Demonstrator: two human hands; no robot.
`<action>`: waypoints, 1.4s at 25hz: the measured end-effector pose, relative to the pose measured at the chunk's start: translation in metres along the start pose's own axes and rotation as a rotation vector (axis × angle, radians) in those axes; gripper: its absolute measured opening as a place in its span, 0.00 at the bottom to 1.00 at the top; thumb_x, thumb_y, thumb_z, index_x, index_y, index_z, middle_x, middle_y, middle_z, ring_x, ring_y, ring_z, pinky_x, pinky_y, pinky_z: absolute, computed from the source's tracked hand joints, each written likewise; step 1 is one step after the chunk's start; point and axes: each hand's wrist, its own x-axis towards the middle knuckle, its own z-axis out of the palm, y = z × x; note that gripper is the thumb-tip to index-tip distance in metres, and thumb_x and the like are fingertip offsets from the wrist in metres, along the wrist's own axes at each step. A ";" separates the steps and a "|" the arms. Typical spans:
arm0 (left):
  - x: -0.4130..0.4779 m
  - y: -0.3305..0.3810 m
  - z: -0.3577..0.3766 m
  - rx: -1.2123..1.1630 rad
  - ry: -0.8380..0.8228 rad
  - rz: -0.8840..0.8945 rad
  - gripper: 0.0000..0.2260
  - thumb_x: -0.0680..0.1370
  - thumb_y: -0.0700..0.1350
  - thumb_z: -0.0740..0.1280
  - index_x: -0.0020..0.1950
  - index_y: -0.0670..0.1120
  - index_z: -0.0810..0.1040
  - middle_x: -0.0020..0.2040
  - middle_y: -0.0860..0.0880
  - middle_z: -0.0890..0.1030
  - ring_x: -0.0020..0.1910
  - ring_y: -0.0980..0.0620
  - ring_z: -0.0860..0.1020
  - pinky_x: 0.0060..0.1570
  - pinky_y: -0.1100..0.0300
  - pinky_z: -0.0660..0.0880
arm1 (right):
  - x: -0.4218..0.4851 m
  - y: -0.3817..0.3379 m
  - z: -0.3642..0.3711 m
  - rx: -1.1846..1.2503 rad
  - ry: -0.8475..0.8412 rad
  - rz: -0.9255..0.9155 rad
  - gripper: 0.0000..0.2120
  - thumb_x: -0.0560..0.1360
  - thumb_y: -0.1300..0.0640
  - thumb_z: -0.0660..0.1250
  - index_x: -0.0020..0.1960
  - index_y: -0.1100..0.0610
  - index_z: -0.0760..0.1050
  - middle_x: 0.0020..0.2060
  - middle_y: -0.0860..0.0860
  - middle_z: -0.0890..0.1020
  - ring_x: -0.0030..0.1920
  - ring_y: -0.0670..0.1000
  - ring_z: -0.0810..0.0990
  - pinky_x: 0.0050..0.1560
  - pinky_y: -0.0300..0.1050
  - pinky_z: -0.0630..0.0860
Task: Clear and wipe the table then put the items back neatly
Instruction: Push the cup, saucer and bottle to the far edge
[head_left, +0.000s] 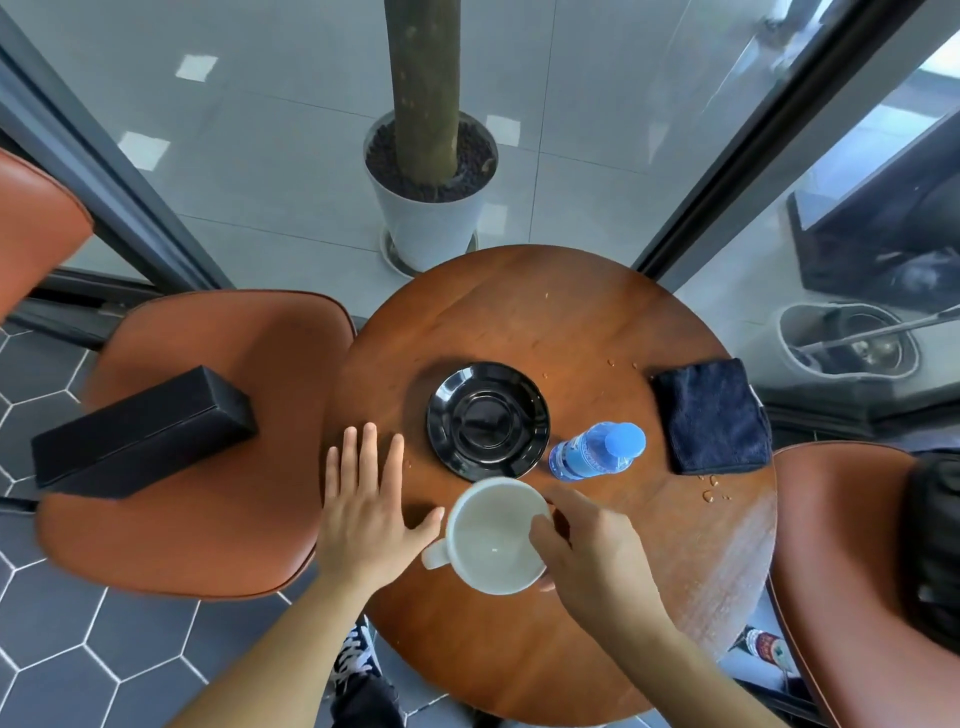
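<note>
Tabletop, round and of brown wood, filled the middle of the view. A left chair with an orange seat stood against its left edge. A right chair of the same kind stood against its right edge, with a dark bag on the seat. Beyond the far rim a white pot holding a thick trunk stood on the floor, close to the tabletop. A long black box lay on the left chair, well apart from the things on the tabletop. A folded dark cloth lay at the right edge. A black saucer sat near the centre. Just nearer than it was a white mug, its handle pointing left and toward the person; whether it rested on the wood or was lifted could not be told. The right hand gripped the mug, thumb over the rim and the other fingers curled round its right side. The left hand lay flat at the left edge, fingers straight and spread, holding nothing, its thumb tip just beside the mug's rim. A blue-capped bottle stood upright just right of the saucer, between it and the cloth and just beyond the right hand. Water drops dotted the wood near the cloth.
</note>
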 end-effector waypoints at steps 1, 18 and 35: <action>0.000 0.000 -0.001 -0.010 0.006 0.009 0.47 0.76 0.75 0.45 0.80 0.41 0.63 0.80 0.32 0.60 0.80 0.31 0.55 0.77 0.33 0.55 | 0.002 -0.014 -0.011 -0.009 0.000 -0.038 0.09 0.75 0.53 0.59 0.44 0.54 0.77 0.32 0.50 0.80 0.29 0.49 0.82 0.34 0.52 0.80; 0.010 0.005 0.007 0.027 0.134 -0.078 0.41 0.69 0.70 0.66 0.71 0.42 0.74 0.74 0.34 0.70 0.75 0.33 0.66 0.75 0.35 0.59 | 0.178 -0.056 -0.094 -0.054 0.002 0.034 0.07 0.76 0.62 0.62 0.44 0.60 0.78 0.35 0.59 0.84 0.30 0.56 0.86 0.49 0.58 0.84; 0.011 0.005 0.010 0.063 0.146 -0.079 0.41 0.68 0.70 0.67 0.70 0.41 0.74 0.73 0.35 0.71 0.74 0.32 0.67 0.75 0.34 0.61 | 0.284 0.003 -0.090 0.251 0.199 0.321 0.11 0.79 0.63 0.64 0.60 0.61 0.77 0.41 0.54 0.79 0.33 0.59 0.86 0.43 0.54 0.86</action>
